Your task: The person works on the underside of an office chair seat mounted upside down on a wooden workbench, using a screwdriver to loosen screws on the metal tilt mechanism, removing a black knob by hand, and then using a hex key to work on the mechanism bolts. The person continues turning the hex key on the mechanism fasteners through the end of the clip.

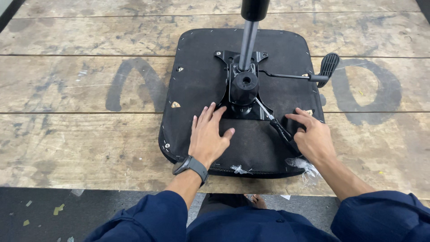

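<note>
Even, soft overhead light — sharp focus, faint shadows.

Gas cylinder [249,36] top cut off by frame.

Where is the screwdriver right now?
In the head view, the screwdriver lies in the right hand, its tip at the black metal plate on the upturned seat.

Crumpled clear plastic wrapper [303,166] at seat's near edge, dark painted markings [134,85] on wooden table
</note>
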